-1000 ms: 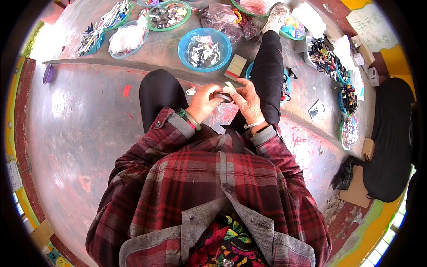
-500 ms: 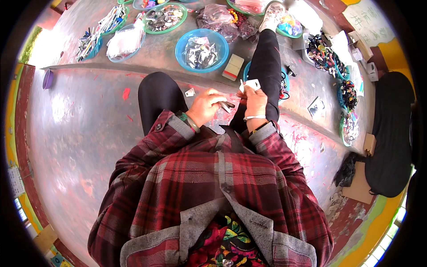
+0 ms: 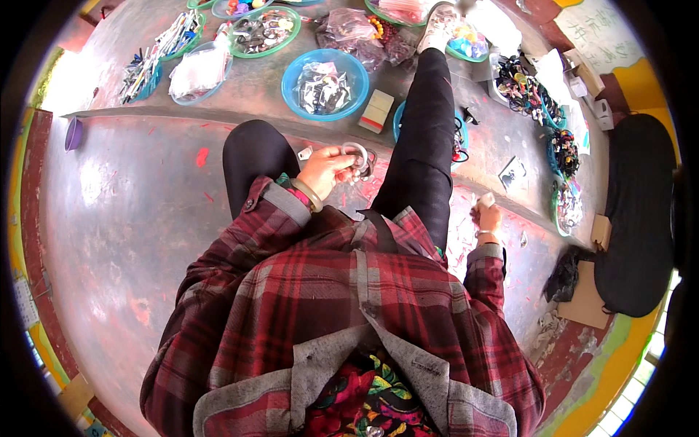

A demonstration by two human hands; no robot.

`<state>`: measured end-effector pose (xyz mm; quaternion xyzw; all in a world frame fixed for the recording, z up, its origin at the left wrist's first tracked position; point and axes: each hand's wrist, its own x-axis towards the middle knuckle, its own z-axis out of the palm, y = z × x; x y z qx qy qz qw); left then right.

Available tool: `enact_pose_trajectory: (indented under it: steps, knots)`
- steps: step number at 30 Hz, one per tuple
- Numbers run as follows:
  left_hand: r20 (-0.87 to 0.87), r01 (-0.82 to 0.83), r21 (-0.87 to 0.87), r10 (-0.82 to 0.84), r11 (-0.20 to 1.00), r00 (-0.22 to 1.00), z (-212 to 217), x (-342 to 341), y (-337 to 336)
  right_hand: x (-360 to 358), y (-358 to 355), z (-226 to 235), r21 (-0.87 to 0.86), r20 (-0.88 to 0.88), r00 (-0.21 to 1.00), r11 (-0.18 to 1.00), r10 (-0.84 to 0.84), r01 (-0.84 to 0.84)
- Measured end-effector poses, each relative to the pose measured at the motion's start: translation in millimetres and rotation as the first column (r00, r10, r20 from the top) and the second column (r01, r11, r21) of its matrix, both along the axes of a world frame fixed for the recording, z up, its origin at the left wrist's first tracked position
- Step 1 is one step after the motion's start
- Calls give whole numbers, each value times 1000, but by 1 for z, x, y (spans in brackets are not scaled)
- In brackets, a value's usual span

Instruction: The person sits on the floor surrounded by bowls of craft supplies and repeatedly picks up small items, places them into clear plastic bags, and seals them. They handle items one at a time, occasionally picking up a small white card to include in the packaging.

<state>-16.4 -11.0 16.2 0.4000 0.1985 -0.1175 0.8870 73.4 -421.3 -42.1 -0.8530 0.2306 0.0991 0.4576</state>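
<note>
My left hand is in front of my lap, between my knees, and grips a bunch of small metal rings. A pale bangle sits on that wrist. My right hand is stretched out to the right, low over the red-stained floor, and pinches a small white piece. Both arms are in red plaid sleeves. My right leg in black trousers reaches forward to a white shoe.
A blue bowl of small metal parts and a small cream box lie beyond my knees. Green and blue dishes of beads and trinkets line the far side. More dishes of dark items run along the right, beside a black bag.
Both hands worked together in front of my lap before. Now my right hand has swung out to the right with the white piece, while my left stays holding the rings.
</note>
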Motion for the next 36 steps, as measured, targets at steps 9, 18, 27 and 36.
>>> enact_pose_trajectory:
  steps: [9, 18, 27, 36]
  knots:
    - [62, -9, -173, 20, 985, 998, -7, 1, 4, 18, 58, 25, -103, 524, 836, 987, 162, -126]
    - [18, -16, -65, 17, 998, 1000, 2, -1, -2, -23, 255, 51, 403, 392, 662, 527, 639, -748]
    - [-56, -12, 59, 15, 998, 998, 0, -1, -2, -28, 245, 69, 684, 259, 812, 494, 523, -537]
    - [-42, -23, -41, 21, 999, 999, -7, 1, 7, 72, 134, 79, 640, 475, 875, 720, -96, -269]
